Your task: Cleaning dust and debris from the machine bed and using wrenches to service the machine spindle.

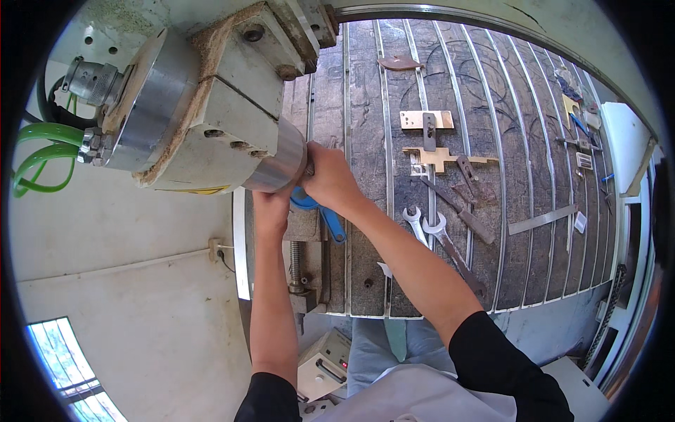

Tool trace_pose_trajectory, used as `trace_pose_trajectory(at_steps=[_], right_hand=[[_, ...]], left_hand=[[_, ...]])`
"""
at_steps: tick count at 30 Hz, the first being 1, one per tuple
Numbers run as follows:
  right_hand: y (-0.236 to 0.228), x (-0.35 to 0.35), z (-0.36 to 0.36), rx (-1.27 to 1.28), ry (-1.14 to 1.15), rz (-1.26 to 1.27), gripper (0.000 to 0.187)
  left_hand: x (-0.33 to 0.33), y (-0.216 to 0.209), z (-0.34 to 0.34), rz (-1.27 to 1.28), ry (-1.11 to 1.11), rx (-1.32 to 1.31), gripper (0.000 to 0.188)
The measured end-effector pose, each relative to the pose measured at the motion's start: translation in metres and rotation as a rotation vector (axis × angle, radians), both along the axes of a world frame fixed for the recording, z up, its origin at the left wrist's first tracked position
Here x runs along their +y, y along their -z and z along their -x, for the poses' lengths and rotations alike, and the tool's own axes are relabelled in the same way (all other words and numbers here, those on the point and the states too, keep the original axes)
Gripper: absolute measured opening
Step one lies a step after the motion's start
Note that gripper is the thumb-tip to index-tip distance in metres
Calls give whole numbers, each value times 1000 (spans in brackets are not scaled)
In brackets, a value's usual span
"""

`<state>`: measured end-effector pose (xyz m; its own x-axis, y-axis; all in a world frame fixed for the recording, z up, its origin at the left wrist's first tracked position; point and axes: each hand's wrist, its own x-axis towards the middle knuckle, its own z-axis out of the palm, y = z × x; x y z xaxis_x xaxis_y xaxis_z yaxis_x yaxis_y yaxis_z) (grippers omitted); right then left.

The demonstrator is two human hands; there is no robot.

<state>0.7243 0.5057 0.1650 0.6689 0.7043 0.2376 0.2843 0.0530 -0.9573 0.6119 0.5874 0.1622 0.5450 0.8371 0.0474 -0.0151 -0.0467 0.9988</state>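
Both my hands are up at the lower end of a large machine spindle, a bright metal cylinder in a pale housing. My left hand reaches under its near side; the fingers are hidden behind the metal. At the right side of the spindle's end, my right hand is closed, its knuckles bent against the metal. What lies inside its grip is hidden. Just below and between the hands shows a blue tool with a slotted handle; I cannot tell whether either hand touches it.
A slotted machine bed spreads to the right. On it lie two open-end wrenches, a file, clamped brass-coloured plates and a steel ruler. A vise screw stands near my left forearm. Green hoses leave the spindle.
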Motion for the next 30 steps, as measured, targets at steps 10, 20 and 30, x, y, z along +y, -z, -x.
trace_pose_trajectory(at_steps=[10,20,30], right_hand=[[3,-2,-2,-13,-18,87,16],[0,-18,-3,-24,-5,225,27],[2,-78,-17,11,44,117,39]], left_hand=[[1,-4,-2,4,24,100,44],[3,2,-5,-239,-11,151,33],[-1,5,-10,-246,-48,149,40]])
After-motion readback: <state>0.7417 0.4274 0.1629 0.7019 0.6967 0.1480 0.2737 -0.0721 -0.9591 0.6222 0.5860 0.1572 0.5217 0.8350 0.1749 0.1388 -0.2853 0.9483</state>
